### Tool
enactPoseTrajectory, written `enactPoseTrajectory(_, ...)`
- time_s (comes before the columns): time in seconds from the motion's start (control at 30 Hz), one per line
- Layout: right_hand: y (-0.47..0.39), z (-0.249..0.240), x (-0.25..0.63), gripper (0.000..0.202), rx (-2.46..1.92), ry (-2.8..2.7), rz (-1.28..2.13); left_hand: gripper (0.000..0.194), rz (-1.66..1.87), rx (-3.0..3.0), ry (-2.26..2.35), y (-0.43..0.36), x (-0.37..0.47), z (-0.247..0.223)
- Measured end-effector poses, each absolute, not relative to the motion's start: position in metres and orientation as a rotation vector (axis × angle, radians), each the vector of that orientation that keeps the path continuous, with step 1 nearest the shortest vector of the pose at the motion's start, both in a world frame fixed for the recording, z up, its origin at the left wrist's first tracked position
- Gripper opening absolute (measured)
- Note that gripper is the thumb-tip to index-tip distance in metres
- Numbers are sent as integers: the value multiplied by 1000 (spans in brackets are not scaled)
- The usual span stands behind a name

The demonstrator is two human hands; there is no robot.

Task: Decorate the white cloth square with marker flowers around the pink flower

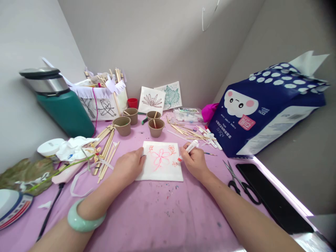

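Right hand (194, 161): fingers curled, pinching white marker (188, 149), red tip down on R edge of white square sheet (160, 171). Left hand (129, 166): fingers together, flat, pressing sheet's L edge; pale green bangle (83, 219) on wrist. Sheet: pink flower drawing, centre of table (157, 224), between both hands.

Table: pink cover w/ paint specks. Behind sheet: four brown paper cups (156, 127), some w/ sticks. L: loose wooden sticks (106, 150), white crumpled tissue (73, 147), green jug w/ steel lid (61, 105), box of sticks & paper (102, 101). R: scissors (240, 183), black flat slab (273, 201), blue tissue pack (265, 105). Rear: two drawings propped on wall (160, 98), red cup (132, 102).

Room: grey walls, corner nook.
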State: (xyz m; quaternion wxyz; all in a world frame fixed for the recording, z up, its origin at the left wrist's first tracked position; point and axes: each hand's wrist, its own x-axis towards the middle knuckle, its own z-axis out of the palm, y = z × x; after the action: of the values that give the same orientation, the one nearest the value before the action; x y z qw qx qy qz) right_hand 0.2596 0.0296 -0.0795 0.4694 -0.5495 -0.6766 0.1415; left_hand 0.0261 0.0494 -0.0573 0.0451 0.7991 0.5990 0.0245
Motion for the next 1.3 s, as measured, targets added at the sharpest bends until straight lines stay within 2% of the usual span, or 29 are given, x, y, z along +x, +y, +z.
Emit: enactPoseTrajectory(1.3, 27, -79, 260, 30, -1319, -1713, 301, 35, 71, 2445, 1831, 50, 27, -58)
